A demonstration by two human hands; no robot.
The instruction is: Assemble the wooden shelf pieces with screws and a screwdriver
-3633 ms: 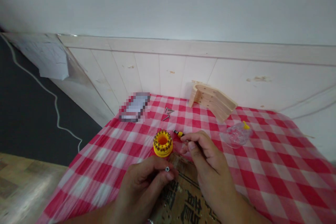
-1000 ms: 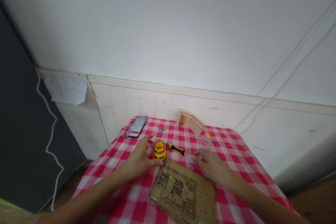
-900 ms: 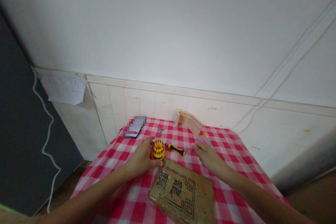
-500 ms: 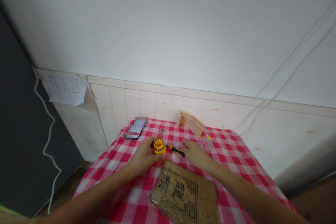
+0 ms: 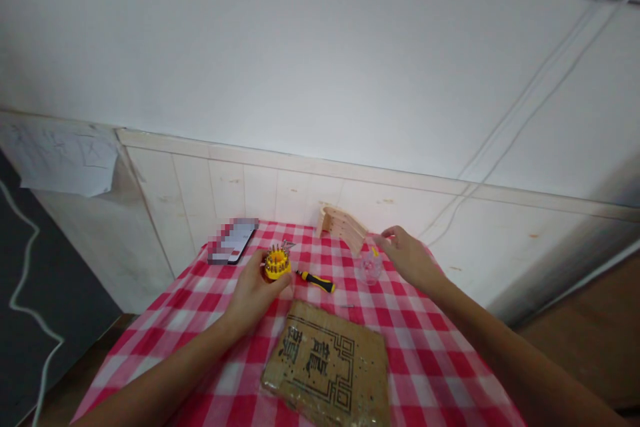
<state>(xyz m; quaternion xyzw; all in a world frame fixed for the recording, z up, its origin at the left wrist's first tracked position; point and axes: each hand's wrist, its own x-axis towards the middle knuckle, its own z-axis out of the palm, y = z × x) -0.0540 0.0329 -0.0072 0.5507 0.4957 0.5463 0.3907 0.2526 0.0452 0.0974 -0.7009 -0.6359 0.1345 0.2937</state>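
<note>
**Left hand grips the bit holder; right hand is over by the clear cover**

The round yellow plastic bit holder, ringed with upright metal bits, sits in the left hand's grasp, thumb on the near side, fingers around the left. It is toward the left of the red-and-white checked tablecloth, with the yellow-and-black screwdriver lying just to its right. The right hand is raised beside the clear domed plastic cover with a yellow tip, near the pale wooden bracket; its fingers are bent, but at this size I cannot tell whether they touch or hold anything.

The step in hand appears to be steadying the holder while the right hand reaches to the cover. From here, a next move on the cover would call for a light pinch at its top and the holder kept level, so that the bits stay seated.
</note>
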